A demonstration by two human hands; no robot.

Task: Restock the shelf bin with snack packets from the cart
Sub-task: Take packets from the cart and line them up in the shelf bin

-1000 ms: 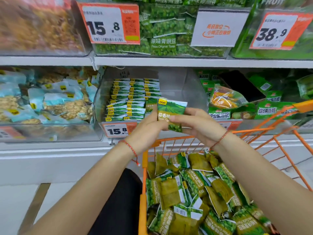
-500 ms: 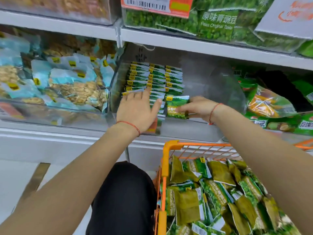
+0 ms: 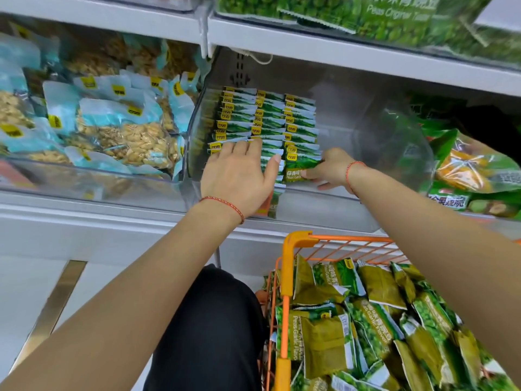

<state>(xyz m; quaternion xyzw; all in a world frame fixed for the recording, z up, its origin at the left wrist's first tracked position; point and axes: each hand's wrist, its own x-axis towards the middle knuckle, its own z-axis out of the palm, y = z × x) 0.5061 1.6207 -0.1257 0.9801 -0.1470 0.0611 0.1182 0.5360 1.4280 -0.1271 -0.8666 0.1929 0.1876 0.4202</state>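
Head view shows a green snack packet (image 3: 300, 165) pinched upright in the right hand (image 3: 329, 172), thumb low on its printed front and the other fingers curled behind it. It sits at the front of the right-hand row of packets inside the clear shelf bin (image 3: 394, 153), just left of that hand and touching the packet behind.

Likeliest slip, as I judge it: if the right hand lets go before the packet is seated against its row, it could tip forward toward the bin's front lip, or lean sideways into the bare stretch of bin to the right of that hand, where nothing supports it. The middle row beside it could also fan forward.

To the left of the right hand, the left hand (image 3: 239, 173) lies flat with straight fingers spread, pressing on the fronts of the left and middle rows and gripping nothing. Lifting it too soon may let those rows slump.

Below both hands, near the person, the orange cart (image 3: 293, 241) holds a loose heap of more packets.
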